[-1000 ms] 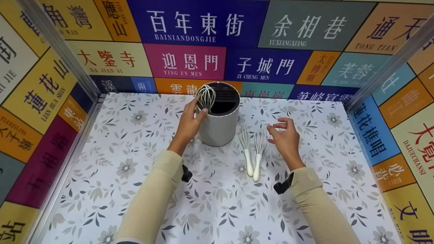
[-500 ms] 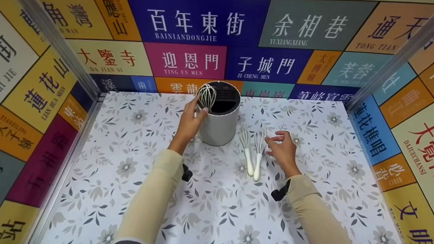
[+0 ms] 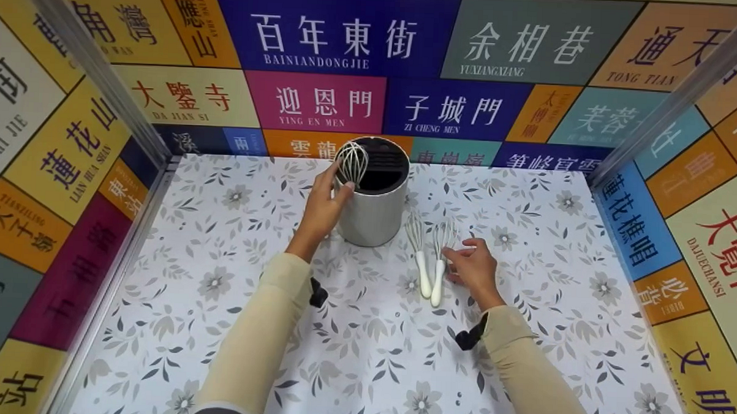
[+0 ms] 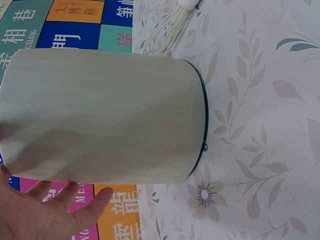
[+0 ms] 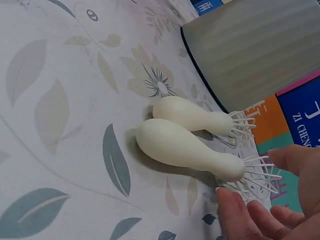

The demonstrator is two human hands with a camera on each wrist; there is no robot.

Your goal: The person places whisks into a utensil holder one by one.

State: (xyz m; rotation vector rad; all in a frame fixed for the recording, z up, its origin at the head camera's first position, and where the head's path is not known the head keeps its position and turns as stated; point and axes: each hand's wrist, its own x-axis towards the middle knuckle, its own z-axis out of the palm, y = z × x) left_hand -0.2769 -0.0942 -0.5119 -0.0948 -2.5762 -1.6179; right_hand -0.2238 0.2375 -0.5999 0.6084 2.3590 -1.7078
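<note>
In the head view, my left hand point(image 3: 323, 208) is at the left rim of a pale grey utensil holder point(image 3: 371, 219) with a dark slotted inside. Its thumb and index finger lie either side of a whisk point(image 3: 351, 163), which stands wire head up in the holder; whether they touch the whisk is unclear. In the left wrist view several fingers of that hand are spread off the holder's wall. Two cream-handled whisks point(image 3: 424, 276) lie side by side on the table. Around the wires of the nearer whisk point(image 5: 190, 150), my right hand point(image 3: 472, 269) has thumb and fingers apart.
A white cloth point(image 3: 217, 330) with grey leaves and flowers covers the table. Coloured panels with Chinese lettering point(image 3: 338, 34) stand behind and at both sides. Clear corner strips point(image 3: 647, 125) join the panels.
My right hand has come down and toward the left, from beside the wire heads to the neck of the right-hand whisk. The left hand and the holder have stayed put.
</note>
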